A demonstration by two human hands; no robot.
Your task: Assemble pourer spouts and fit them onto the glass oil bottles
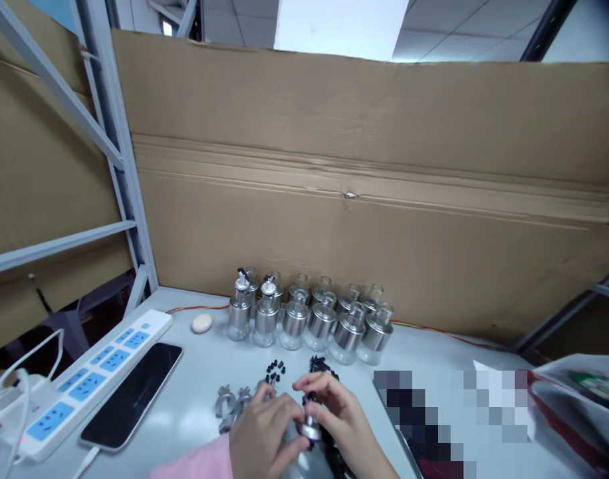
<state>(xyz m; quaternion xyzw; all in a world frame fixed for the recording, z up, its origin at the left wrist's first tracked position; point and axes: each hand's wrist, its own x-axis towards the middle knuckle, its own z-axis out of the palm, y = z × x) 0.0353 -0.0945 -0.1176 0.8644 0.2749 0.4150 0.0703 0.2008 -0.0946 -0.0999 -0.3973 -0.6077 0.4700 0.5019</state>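
From my end I take the group of bottles as my landmark. The small metal piece is in front of it, on the near side, between my two hands. My left hand is partly curled, with thumb and fingertips closed on the piece's left side. My right hand is half closed from the other side, finger and thumb pinching at its dark upper end; I can't tell whether that dark part is joined on.

I'd expect the piece to be light, stiff and rather slippery, so I'd want fingertips on opposite sides of the rim, pressing lightly. The metal shouldn't dent easily, but the black part could be more delicate. It looks silvery, rounded and shiny, half hidden by fingers.

Just nearer me than the bottles lie little black bits, with grey metal parts nearer still and slightly left. Black parts lie in front of the bottles too, partly behind my right hand. The phone is to their left, nearer me.
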